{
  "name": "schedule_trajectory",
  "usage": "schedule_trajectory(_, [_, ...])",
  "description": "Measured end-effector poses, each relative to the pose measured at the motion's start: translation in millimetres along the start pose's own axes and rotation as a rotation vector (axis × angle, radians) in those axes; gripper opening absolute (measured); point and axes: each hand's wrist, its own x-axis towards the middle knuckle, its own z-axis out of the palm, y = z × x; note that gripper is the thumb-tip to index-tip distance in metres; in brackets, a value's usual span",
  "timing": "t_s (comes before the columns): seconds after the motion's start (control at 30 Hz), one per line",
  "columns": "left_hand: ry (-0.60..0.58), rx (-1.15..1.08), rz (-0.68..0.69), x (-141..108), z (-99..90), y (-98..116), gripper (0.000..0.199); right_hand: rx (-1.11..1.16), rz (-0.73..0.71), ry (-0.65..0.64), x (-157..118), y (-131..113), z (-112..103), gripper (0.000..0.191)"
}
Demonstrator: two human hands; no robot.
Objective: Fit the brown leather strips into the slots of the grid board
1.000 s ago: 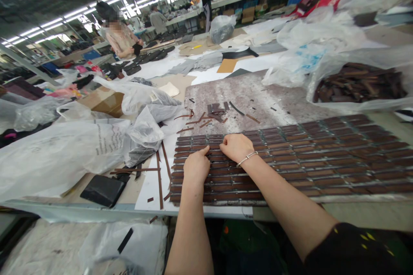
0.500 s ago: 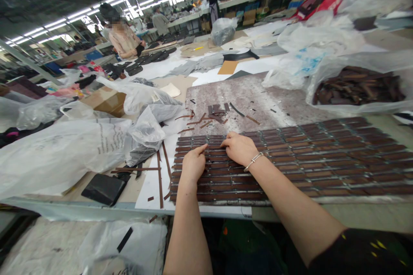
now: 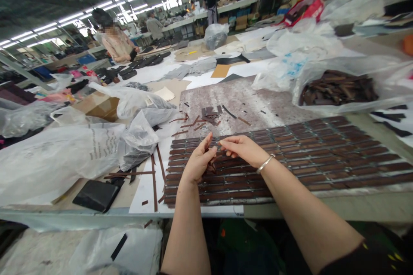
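Rows of short dark-brown strips (image 3: pixel 309 154) lie side by side across a board on the table, with pale gaps between the columns. Over the left part of these rows is my left hand (image 3: pixel 197 161), index finger and thumb raised, the other fingers curled around what look like small brown strips (image 3: pixel 211 166). My right hand (image 3: pixel 243 149), a bangle at its wrist, is close beside the left thumb. Its thumb and index finger are pinched together; what is between them is too small to make out.
Loose brown offcuts (image 3: pixel 211 114) lie on the bare board behind the rows. At right, a clear bag (image 3: pixel 298 90) holds many brown pieces. White plastic bags (image 3: pixel 80 146) and a black flat case (image 3: pixel 96 195) are on the left. Across the table stands a co-worker (image 3: pixel 116 45).
Both hands have lifted from the strip rows. My right fingers have come near my left thumb, and brown pieces now show under my left hand. The view has shifted slightly.
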Motion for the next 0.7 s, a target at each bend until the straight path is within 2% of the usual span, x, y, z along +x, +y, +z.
schedule_trajectory(0.2, [-0.15,0.057,0.006,4.4,12.7,-5.4,0.07,0.122,-0.065,0.012,-3.8,-3.3,-2.1,0.035])
schedule_trajectory(0.3, [-0.22,0.075,0.069,4.5,20.8,-1.8,0.062,0.085,-0.112,0.048,-2.8,-3.9,-4.3,0.034])
schedule_trajectory(0.37, [-0.22,0.081,0.082,4.8,24.0,-0.6,0.053,0.043,-0.118,0.101,-1.5,-3.3,-6.4,0.031])
schedule_trajectory(0.43, [-0.158,0.09,0.016,5.5,24.5,-1.3,0.042,0.0,-0.101,0.172,-0.2,-2.1,-10.0,0.03])
schedule_trajectory(0.53, [0.012,0.1,-0.103,7.0,22.6,-3.1,0.032,-0.013,-0.061,0.259,0.2,0.6,-17.2,0.031])
schedule_trajectory(0.63, [0.131,0.086,-0.112,8.6,23.4,-3.3,0.029,-0.03,-0.026,0.266,-0.7,3.6,-23.7,0.033])
schedule_trajectory(0.7, [0.192,0.099,-0.099,10.1,25.8,-3.4,0.028,-0.134,-0.035,0.262,-1.2,5.4,-26.8,0.033])
